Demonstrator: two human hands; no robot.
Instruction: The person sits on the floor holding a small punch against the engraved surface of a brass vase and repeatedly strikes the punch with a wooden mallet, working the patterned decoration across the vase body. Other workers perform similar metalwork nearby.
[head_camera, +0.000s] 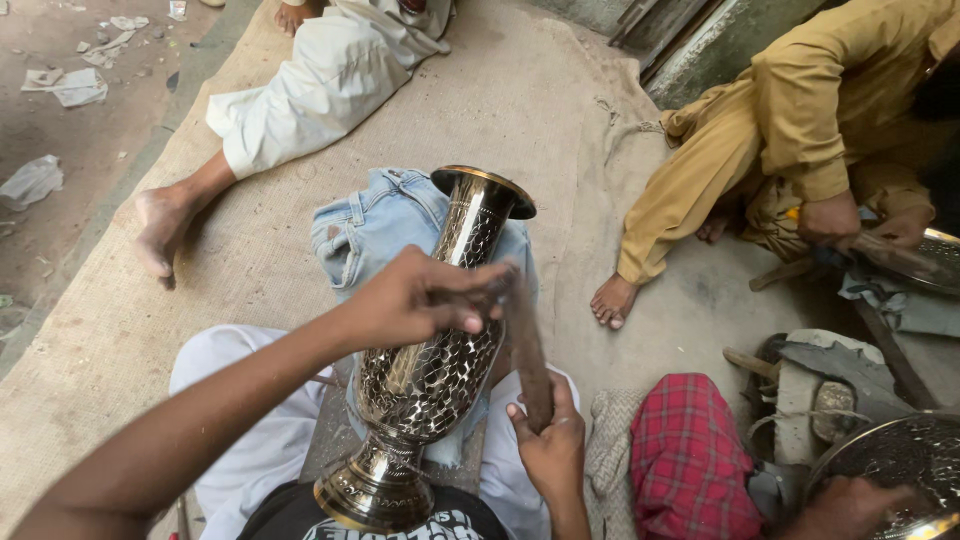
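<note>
A shiny silver vase (430, 375) with a hammered scale pattern lies tilted across my lap, flared mouth pointing away, round foot near my belly. It rests on folded blue denim (385, 225). A long dark stick-like tool (528, 350) lies against the vase's right side. My left hand (415, 300) reaches over the vase's neck and grips the tool's upper end. My right hand (548, 445) holds its lower end beside the vase's body.
A burlap mat (120, 330) covers the ground. Someone in white trousers stretches a bare foot (160, 230) at left. A person in mustard clothes (790, 130) works metal at right. Red checked cloth (690, 455) and a patterned metal dish (900, 465) sit at lower right.
</note>
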